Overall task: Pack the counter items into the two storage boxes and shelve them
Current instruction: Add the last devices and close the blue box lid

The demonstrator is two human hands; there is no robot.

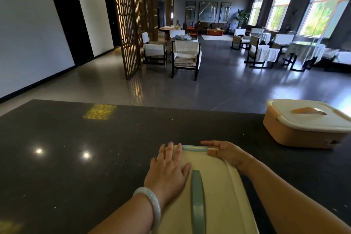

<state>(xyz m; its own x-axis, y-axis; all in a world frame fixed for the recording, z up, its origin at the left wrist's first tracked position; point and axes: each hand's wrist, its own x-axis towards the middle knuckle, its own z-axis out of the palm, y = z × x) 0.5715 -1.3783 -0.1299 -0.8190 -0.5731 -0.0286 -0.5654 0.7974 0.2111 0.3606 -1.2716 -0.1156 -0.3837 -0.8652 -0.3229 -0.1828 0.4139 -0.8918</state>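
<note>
Beyond the far edge of the dark speckled counter (76, 138), a grey tiled floor (218, 85) holds white-cushioned chairs (185, 57) beside a wooden lattice screen (131, 21), cloth-draped tables (303, 51) stand under bright windows (322, 13), and three framed pictures (208, 11) hang on the back wall.

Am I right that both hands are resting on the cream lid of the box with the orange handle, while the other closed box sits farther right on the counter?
Not quite. In the head view, the left hand and right hand rest on the cream lid with a blue-green handle. The orange handle belongs to the other closed box, farther right on the counter.
</note>
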